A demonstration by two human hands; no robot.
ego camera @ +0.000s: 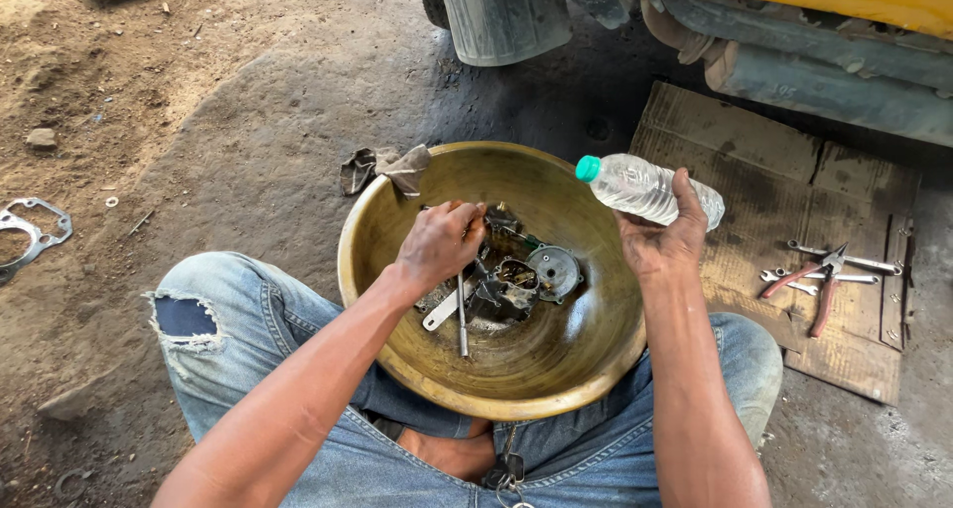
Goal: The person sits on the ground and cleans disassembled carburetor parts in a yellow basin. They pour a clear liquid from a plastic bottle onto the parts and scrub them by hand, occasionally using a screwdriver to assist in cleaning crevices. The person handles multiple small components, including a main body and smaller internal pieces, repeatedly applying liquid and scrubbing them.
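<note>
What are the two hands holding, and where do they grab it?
Right hand holds the clear plastic bottle around its lower body. Left hand pinches a small metal part inside the brass bowl; what exactly cannot be told.

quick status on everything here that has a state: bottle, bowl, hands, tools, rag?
Plastic bottle: capped, tilted on its side, held over the bowl.
Right hand: gripping the bottle.
Left hand: closed around something in the bowl; what it holds is unclear.
Metal bowl: upright on the lap, holding dirty engine parts.
Pliers: handles spread, lying on cardboard.
Rag: crumpled on the ground.
</note>
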